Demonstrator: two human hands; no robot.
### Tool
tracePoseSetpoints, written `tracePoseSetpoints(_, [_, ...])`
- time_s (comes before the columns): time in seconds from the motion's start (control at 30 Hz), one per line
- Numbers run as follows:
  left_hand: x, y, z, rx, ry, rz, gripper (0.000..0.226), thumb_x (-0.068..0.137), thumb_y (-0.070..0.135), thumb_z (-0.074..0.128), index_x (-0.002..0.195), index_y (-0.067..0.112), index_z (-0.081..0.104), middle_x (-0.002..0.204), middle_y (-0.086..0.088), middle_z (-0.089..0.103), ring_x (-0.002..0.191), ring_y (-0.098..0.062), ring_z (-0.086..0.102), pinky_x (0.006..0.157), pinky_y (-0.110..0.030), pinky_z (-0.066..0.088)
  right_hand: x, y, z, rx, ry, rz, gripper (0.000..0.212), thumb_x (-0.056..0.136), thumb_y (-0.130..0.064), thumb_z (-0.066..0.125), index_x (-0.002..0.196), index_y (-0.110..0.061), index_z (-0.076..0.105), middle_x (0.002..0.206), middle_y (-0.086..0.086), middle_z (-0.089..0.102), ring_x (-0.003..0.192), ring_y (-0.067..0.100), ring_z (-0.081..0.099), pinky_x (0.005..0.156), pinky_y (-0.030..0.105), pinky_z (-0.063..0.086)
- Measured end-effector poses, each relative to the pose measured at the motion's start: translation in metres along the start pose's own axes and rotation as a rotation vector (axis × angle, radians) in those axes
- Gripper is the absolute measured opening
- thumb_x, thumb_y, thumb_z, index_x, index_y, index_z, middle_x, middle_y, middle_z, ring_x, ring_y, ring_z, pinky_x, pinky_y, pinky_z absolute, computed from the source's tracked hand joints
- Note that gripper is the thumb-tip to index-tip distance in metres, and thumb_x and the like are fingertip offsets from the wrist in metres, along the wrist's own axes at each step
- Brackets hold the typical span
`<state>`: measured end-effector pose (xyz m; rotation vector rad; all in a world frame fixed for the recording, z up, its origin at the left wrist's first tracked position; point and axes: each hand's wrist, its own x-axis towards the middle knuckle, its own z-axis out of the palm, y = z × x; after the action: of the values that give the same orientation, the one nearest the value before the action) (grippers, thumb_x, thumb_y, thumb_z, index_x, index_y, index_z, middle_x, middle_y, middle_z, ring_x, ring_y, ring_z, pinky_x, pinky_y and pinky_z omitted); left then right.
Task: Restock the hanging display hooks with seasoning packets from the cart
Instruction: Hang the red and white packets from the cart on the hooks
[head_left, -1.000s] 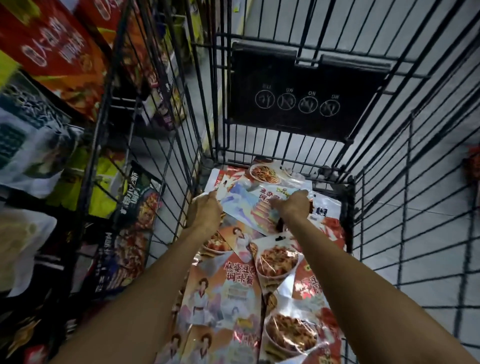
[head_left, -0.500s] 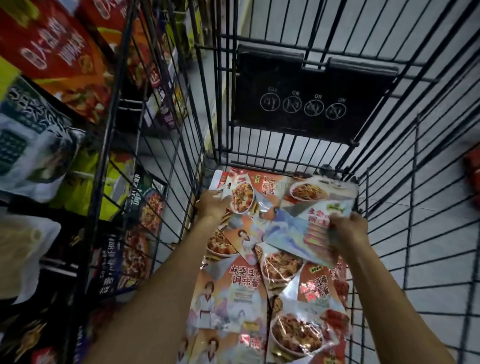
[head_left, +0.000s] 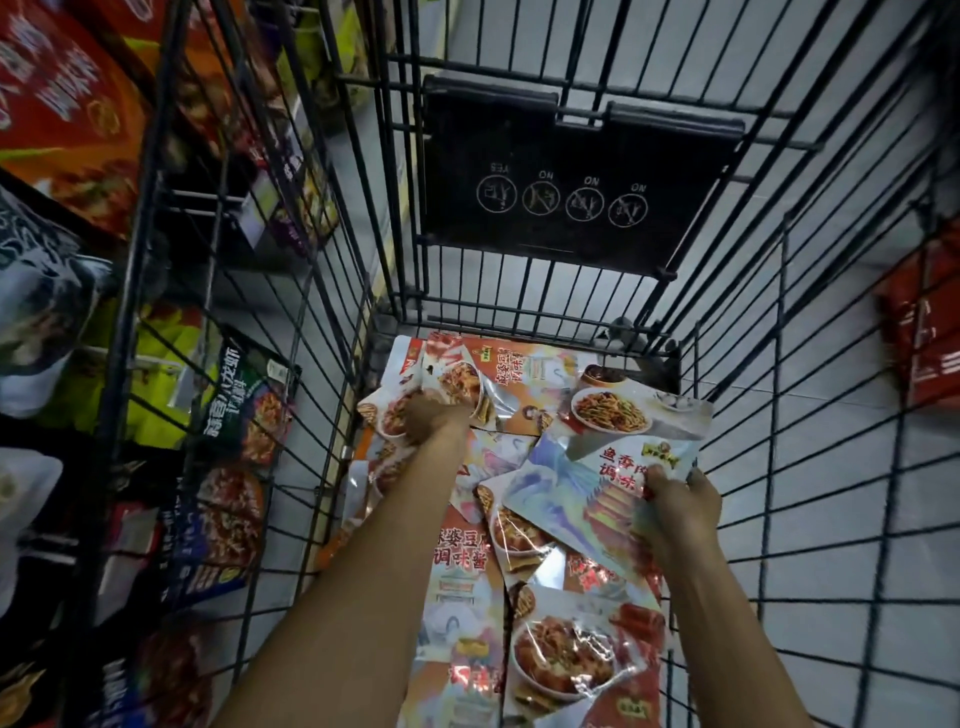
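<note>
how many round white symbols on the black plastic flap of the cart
4, in a row on the black plastic flap: left end, two mid-row, right end. None seems hidden.

I'm in a grocery shop aisle: my wire cart (head_left: 130, 312) stands on a tiled floor (head_left: 831, 338), and packaged foods (head_left: 244, 405) hang on display racks to my left.

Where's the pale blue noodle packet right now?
Head view: the pale blue packet sits right of centre in the cart, gripped by the right hand, over the orange packets.
</note>
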<state>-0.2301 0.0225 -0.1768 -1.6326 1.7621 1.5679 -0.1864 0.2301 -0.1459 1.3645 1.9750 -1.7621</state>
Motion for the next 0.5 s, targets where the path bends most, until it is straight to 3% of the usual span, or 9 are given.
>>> tracePoseSetpoints(0.03, [-0.001,0.0,0.002,-0.025,0.048,0.009,0.052,0.087,0.016,0.068,0.131,0.001,0.044,0.142,-0.016,0.045,0.128,-0.03,0.047,0.095,-0.032,0.044,-0.001,0.002,0.0,-0.001,0.002,0.0,0.009,0.094,-0.002,0.051,0.098,-0.007,0.057,0.088,0.013,0.066,0.07,0.025,0.063,0.063,0.031,0.05])
tracePoseSetpoints(0.1, [-0.009,0.001,0.001,-0.114,0.082,0.057,0.062,0.089,0.017,0.065,0.139,0.0,0.034,0.144,-0.019,0.042,0.131,-0.033,0.043,0.105,-0.039,0.041,-0.006,0.004,-0.002,-0.022,-0.007,-0.001,0.008,0.095,-0.004,0.051,0.099,-0.008,0.057,0.082,0.008,0.065,0.066,0.02,0.063,0.054,0.026,0.047])
tracePoseSetpoints(0.2, [-0.021,0.0,-0.013,-0.192,0.053,0.144,0.04,0.094,0.017,0.057,0.128,-0.001,0.044,0.131,-0.019,0.053,0.119,-0.035,0.053,0.1,-0.047,0.045,-0.017,0.005,-0.006,-0.052,-0.039,-0.021,0.012,0.096,-0.005,0.051,0.107,-0.004,0.057,0.089,0.013,0.066,0.071,0.024,0.064,0.057,0.028,0.05])
tracePoseSetpoints(0.3, [-0.039,0.001,-0.039,-0.139,-0.027,0.277,0.019,0.095,0.019,0.054,0.109,0.008,0.047,0.12,-0.016,0.058,0.11,-0.033,0.059,0.093,-0.047,0.049,-0.032,0.005,-0.014,-0.092,-0.076,-0.055,0.011,0.097,-0.007,0.052,0.106,-0.007,0.057,0.094,0.015,0.068,0.079,0.03,0.068,0.069,0.038,0.056])
tracePoseSetpoints(0.4, [-0.06,0.006,-0.073,-0.026,-0.082,0.464,0.01,0.095,0.014,0.054,0.103,0.009,0.054,0.108,-0.014,0.064,0.101,-0.03,0.063,0.085,-0.04,0.053,-0.049,0.003,-0.024,-0.151,-0.109,-0.125,0.008,0.097,-0.009,0.051,0.098,-0.013,0.058,0.095,0.015,0.069,0.078,0.027,0.068,0.071,0.041,0.057])
tracePoseSetpoints(0.5, [-0.079,0.012,-0.108,0.079,-0.143,0.596,0.011,0.094,0.012,0.056,0.101,0.005,0.06,0.093,-0.009,0.067,0.082,-0.022,0.064,0.071,-0.029,0.051,-0.067,0.0,-0.035,-0.16,-0.156,-0.137,0.008,0.096,-0.009,0.051,0.096,-0.012,0.059,0.098,0.018,0.069,0.087,0.034,0.068,0.08,0.055,0.056])
